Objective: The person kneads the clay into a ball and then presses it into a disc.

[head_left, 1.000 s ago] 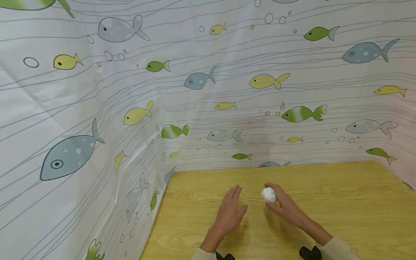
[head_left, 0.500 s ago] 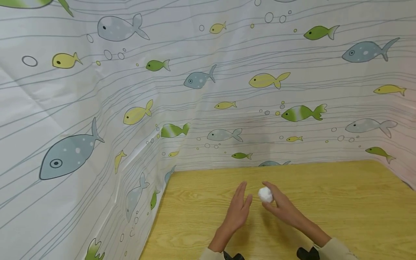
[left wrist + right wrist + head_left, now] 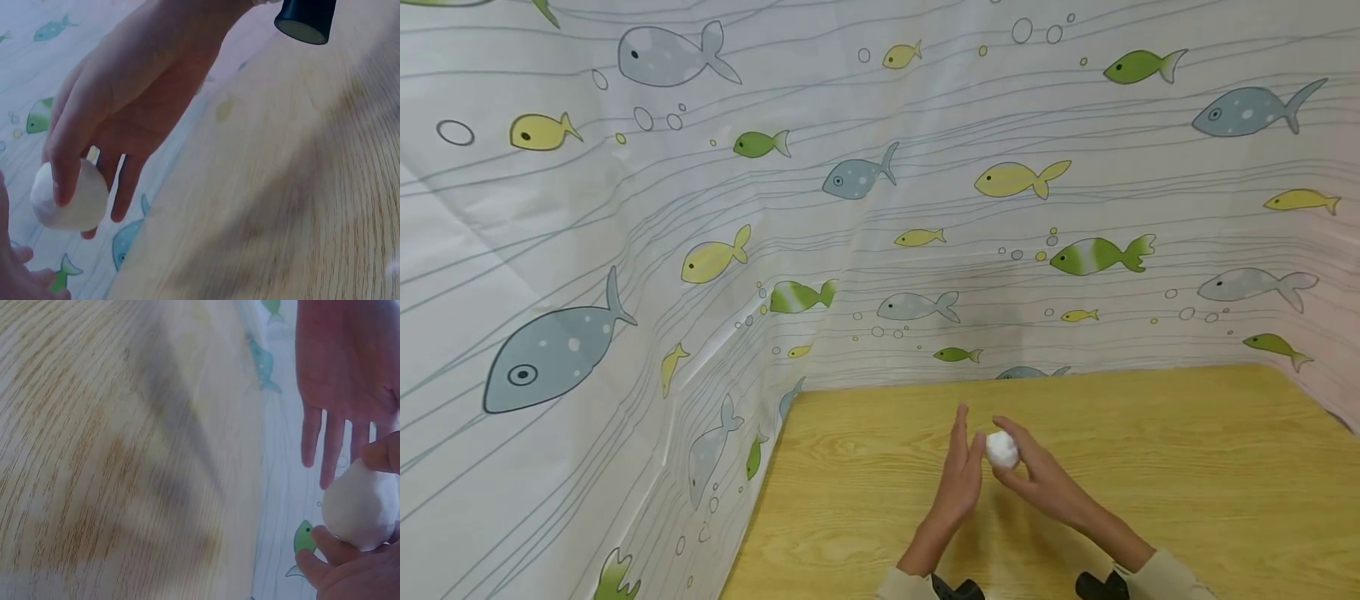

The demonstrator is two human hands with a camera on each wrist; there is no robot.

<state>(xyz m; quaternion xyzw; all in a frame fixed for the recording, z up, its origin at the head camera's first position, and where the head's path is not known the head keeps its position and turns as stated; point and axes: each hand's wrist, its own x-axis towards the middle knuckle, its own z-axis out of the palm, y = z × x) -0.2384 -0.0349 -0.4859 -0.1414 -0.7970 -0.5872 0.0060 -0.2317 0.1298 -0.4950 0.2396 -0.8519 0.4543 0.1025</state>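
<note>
A white ball (image 3: 1002, 450), a rounded lump with a slightly uneven surface, is raised over the table between thumb and fingers of my right hand (image 3: 1048, 483). In the left wrist view that hand (image 3: 125, 94) has its thumb across the near side of the ball (image 3: 78, 200). My left hand (image 3: 958, 479) stands upright just left of the ball, fingers straight, palm turned towards it. The right wrist view shows the flat left palm (image 3: 350, 362) behind the ball (image 3: 361, 506), fingers pointing down and slightly spread. Only part of the left hand (image 3: 19, 269) enters the left wrist view.
A yellow wood-grain table (image 3: 1187, 467) lies under both hands. White sheeting (image 3: 940, 192) printed with fish surrounds it at the back and sides. Black wrist cameras, such as the right one (image 3: 1101, 586), sit at the beige cuffs.
My left hand has moved right and turned more upright, closing the gap to the ball. The right hand, still gripping the ball, has shifted slightly left.
</note>
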